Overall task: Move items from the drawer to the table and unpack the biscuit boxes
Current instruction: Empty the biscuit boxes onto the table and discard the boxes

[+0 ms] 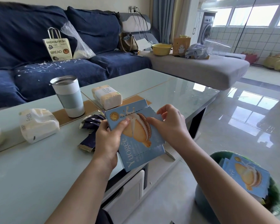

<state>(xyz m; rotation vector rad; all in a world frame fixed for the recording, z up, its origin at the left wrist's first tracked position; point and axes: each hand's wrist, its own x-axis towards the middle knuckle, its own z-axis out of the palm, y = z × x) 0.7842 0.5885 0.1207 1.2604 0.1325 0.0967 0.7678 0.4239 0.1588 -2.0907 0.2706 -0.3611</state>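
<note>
Now both hands hold a blue biscuit box point(137, 139) over the table's point(39, 167) near edge: left hand point(108, 138) grips its left side, right hand point(170, 123) pinches the tear strip point(149, 113).

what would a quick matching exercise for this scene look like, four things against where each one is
Things:
1. biscuit box
2. tumbler
3. bread bag
4. yellow bowl

Places:
A. on the blue sofa seat
B. held in both hands
C. on the grey sofa section
D. standing on the table

Pairs: 1-B, 2-D, 3-A, 4-C. The left hand and right hand grip the box.
</note>
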